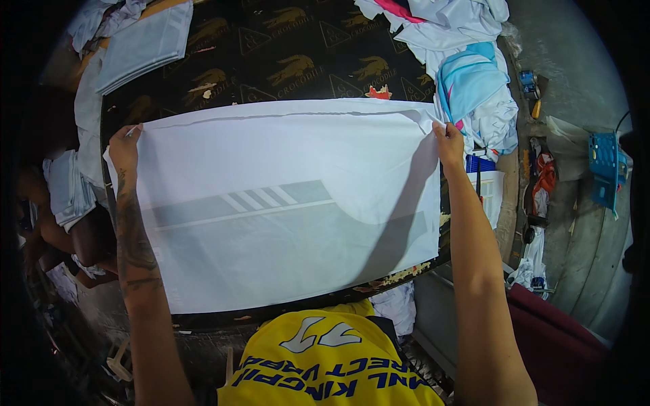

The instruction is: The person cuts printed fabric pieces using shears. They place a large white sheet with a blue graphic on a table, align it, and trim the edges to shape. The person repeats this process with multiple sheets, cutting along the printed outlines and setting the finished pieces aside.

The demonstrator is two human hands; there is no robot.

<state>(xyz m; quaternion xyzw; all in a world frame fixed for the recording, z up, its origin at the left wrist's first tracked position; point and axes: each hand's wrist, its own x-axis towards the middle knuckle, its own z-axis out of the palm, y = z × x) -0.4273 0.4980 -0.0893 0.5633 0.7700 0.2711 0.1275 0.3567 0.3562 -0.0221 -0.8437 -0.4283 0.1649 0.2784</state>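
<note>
White cloth panel (271,260), marked with a grey block and pale stripes, is spread along the near edge of a dark-topped table (230,57). Its far left corner is pinched by the left hand (126,145); its far right corner is pinched by the right hand (450,143). Folded pale cloths (145,47) are stacked beyond, at left; white-and-blue garments (470,78) are heaped at right.

The white cloth (237,152) hides part of the black table (233,57) beneath.

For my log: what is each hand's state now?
Left hand: closed, holding white cloth at far left corner.
Right hand: closed, holding its far right corner.
</note>
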